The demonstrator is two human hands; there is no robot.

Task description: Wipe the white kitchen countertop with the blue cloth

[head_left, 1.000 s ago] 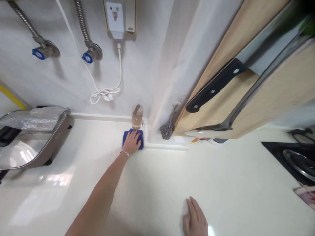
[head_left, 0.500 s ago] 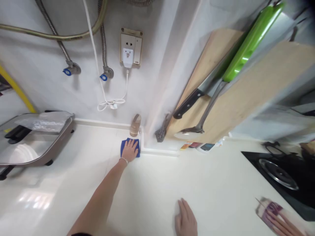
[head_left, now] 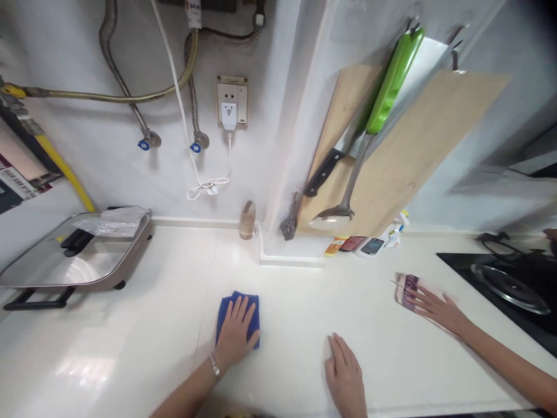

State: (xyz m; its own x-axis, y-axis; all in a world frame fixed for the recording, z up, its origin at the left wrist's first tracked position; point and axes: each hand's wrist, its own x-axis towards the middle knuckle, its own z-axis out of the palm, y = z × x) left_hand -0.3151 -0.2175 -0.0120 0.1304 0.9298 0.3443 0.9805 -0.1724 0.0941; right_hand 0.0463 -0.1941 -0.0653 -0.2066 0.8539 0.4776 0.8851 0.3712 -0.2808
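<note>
My left hand (head_left: 236, 332) lies flat on a folded blue cloth (head_left: 224, 316), its fingers spread, pressing the cloth to the white countertop (head_left: 287, 302). A bracelet is on that wrist. To the right, my right hand (head_left: 345, 371) rests on the countertop near the front edge, holding nothing I can see; its fingers are stretched out side by side. Behind the cloth, against the wall, stands a small clear container (head_left: 248, 220) with a brownish tint.
Another person's hand (head_left: 439, 307) presses a purple and white cloth (head_left: 409, 290) by the black stove (head_left: 509, 284). An electric pan (head_left: 100, 267) with a glass lid stands at left. A cutting board (head_left: 418, 145), knife (head_left: 324, 172) and ladle (head_left: 333, 217) hang on the wall; bottles (head_left: 369, 247) stand below.
My left hand has slid the blue cloth from the wall corner back towards me. My right hand stays on the countertop. The co-worker's arm and purple cloth have come further into view.
</note>
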